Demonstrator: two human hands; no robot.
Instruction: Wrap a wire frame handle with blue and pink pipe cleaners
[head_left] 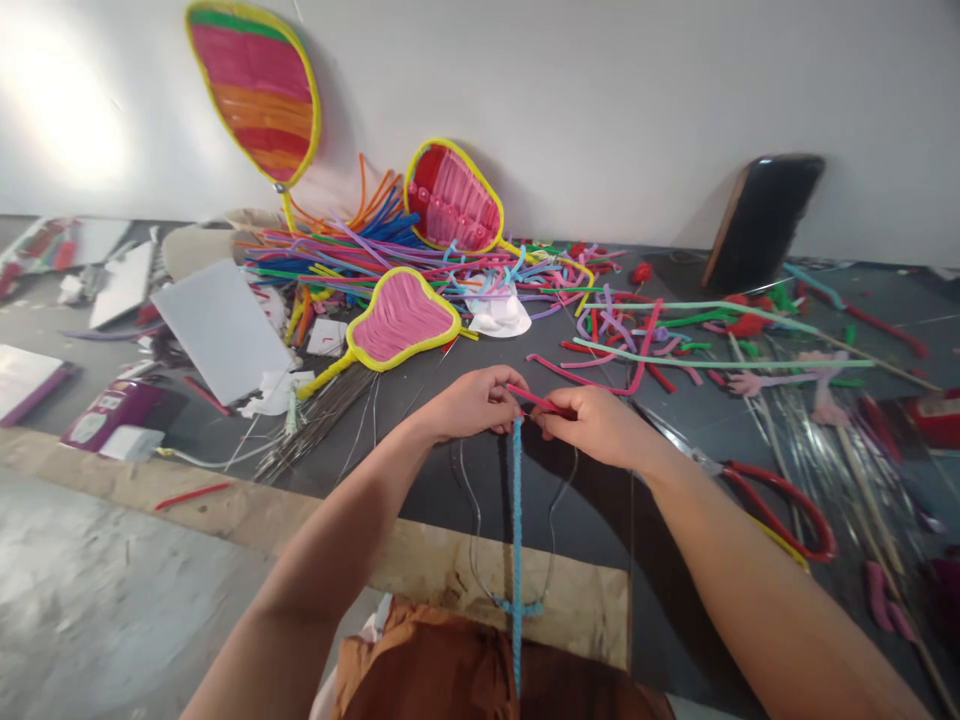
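Observation:
Both my hands meet over the dark tabletop, pinching a short red-pink pipe cleaner (536, 400). My left hand (484, 403) is closed at its left end, thumb against fingers. My right hand (596, 425) is closed round the other end, which runs under the fingers. Just below the fingertips stands the top of a stem wrapped in light blue pipe cleaner (517, 540), reaching down toward my lap. A thin bare wire loop (474, 530) curves out on both sides of it, with a short blue-wrapped piece crossing the stem low down. Whether my fingers also grip the wire is hidden.
Yellow-rimmed paddle shapes, one pink (401, 320), one striped (259, 85), stand or lie behind among heaped pipe cleaners (330, 255). A phone (765, 225) leans on the wall. Red-handled scissors (780, 510) lie by my right forearm; thin wires (315, 425) lie left.

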